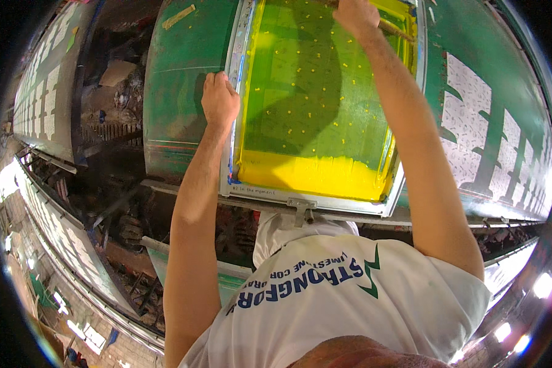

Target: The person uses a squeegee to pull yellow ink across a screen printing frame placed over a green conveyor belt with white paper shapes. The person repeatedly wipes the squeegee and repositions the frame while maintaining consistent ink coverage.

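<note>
A screen-printing frame (276, 194) with a pale metal rim lies in front of me, its mesh (313, 104) yellow-green and speckled with yellow dots. A thick band of yellow ink (306, 173) runs along the near end. My left hand (221, 98) is closed at the left rim, fingers curled against it. My right hand (356, 15) grips a wooden squeegee (398, 32) across the far part of the screen; its far end is cut off by the picture's edge. A metal clamp (303, 208) sits at the middle of the near rim.
Green printing boards lie to the left (178, 104) and right (521, 122), the right one bearing white printed pieces (466, 116). Dark gaps with metal rails and debris (110, 122) separate the boards. Another long board with pale pieces (43, 101) is at far left.
</note>
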`<action>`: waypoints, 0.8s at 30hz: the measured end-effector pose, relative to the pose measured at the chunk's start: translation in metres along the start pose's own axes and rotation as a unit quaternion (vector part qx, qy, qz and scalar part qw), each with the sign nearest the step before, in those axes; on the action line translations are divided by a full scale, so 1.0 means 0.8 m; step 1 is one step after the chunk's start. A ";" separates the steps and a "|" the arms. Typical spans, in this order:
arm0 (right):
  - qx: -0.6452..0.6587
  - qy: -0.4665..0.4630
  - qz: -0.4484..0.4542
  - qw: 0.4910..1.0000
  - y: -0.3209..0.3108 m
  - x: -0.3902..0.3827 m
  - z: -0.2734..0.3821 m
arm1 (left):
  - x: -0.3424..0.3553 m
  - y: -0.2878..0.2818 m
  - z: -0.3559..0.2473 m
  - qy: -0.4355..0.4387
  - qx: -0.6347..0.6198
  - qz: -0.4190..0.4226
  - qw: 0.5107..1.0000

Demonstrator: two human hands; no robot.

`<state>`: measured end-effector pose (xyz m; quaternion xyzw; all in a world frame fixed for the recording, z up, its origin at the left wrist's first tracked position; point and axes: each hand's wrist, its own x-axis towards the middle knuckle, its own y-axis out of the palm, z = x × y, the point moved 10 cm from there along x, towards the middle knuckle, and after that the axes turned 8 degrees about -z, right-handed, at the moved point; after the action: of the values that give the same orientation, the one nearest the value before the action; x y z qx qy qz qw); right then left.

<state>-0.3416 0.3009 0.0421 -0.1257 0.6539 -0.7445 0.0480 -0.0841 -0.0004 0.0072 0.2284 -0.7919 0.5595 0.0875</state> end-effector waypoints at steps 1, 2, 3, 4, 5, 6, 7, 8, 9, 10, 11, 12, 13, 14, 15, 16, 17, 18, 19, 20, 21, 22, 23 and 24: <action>0.007 0.008 0.008 1.000 0.003 0.021 -0.010 | 0.001 -0.002 -0.002 0.008 0.006 -0.010 1.000; 0.012 0.016 0.018 1.000 0.006 0.038 -0.020 | 0.002 -0.003 -0.003 0.015 0.011 -0.018 1.000; 0.017 0.005 0.032 0.999 0.007 0.056 -0.026 | 0.000 -0.005 -0.005 0.018 0.015 -0.025 0.999; 0.018 -0.009 0.044 0.999 0.004 0.074 -0.032 | -0.001 -0.004 -0.004 0.016 0.014 -0.024 0.999; 0.019 -0.024 0.055 0.998 0.001 0.089 -0.037 | -0.001 -0.004 -0.004 0.014 0.013 -0.025 1.000; 0.030 -0.046 0.012 0.998 -0.014 0.099 -0.043 | -0.001 -0.005 -0.004 0.013 0.010 -0.031 0.999; 0.013 -0.057 0.030 0.998 -0.014 0.113 -0.048 | -0.001 -0.003 -0.003 0.010 0.013 -0.028 0.999; -0.003 -0.066 0.049 0.997 -0.012 0.123 -0.052 | -0.001 -0.003 -0.003 0.008 0.015 -0.027 1.000; -0.017 -0.074 0.068 0.995 -0.007 0.129 -0.056 | -0.001 -0.003 -0.003 0.008 0.019 -0.024 0.999; 0.012 -0.059 0.084 0.995 -0.002 0.132 -0.062 | -0.001 -0.004 -0.003 0.010 0.022 -0.027 0.999; 0.007 -0.077 0.058 0.995 -0.005 0.135 -0.060 | 0.000 -0.005 -0.005 0.015 0.026 -0.032 0.999; 0.002 -0.093 0.032 0.995 -0.006 0.134 -0.056 | 0.002 -0.003 -0.004 0.014 0.031 -0.026 0.999; -0.004 -0.109 0.007 0.994 -0.006 0.128 -0.050 | 0.004 -0.007 -0.005 0.022 0.029 -0.038 0.999; 0.010 -0.092 0.013 0.996 -0.002 0.122 -0.050 | 0.005 -0.006 -0.005 0.020 0.027 -0.037 0.999; 0.022 -0.073 0.024 0.997 0.004 0.112 -0.049 | 0.002 -0.005 -0.005 0.016 0.024 -0.031 0.999; 0.033 -0.052 0.036 0.997 0.007 0.098 -0.049 | 0.002 0.000 0.000 -0.001 0.028 -0.009 1.000; 0.034 -0.056 0.058 0.996 0.012 0.075 -0.044 | 0.000 -0.001 -0.002 0.002 0.027 -0.008 1.000; 0.034 -0.059 0.078 0.995 0.016 0.045 -0.038 | 0.001 -0.002 -0.003 0.006 0.024 -0.008 1.000; 0.032 -0.063 0.093 0.993 0.010 0.023 -0.031 | 0.002 -0.003 -0.006 0.010 0.020 -0.014 1.000; 0.021 -0.082 0.102 0.991 0.009 -0.004 -0.014 | 0.004 -0.002 -0.005 0.006 0.022 -0.006 1.000; 0.008 -0.101 0.111 0.989 0.015 -0.043 0.009 | 0.004 -0.001 -0.003 0.000 0.022 0.002 1.000; -0.005 -0.121 0.122 0.985 0.011 -0.070 0.026 | 0.003 0.001 -0.001 -0.004 0.031 0.010 0.999; -0.009 -0.100 0.133 0.986 0.006 -0.104 0.026 | 0.004 -0.001 -0.002 0.003 0.020 0.000 1.000; -0.005 -0.083 0.140 0.987 0.001 -0.156 0.026 | 0.004 -0.001 -0.002 0.010 0.019 -0.009 1.000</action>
<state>-0.2159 0.3107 0.0282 -0.0946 0.6629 -0.7139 0.2050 -0.0870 -0.0002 0.0096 0.2309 -0.7785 0.5757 0.0963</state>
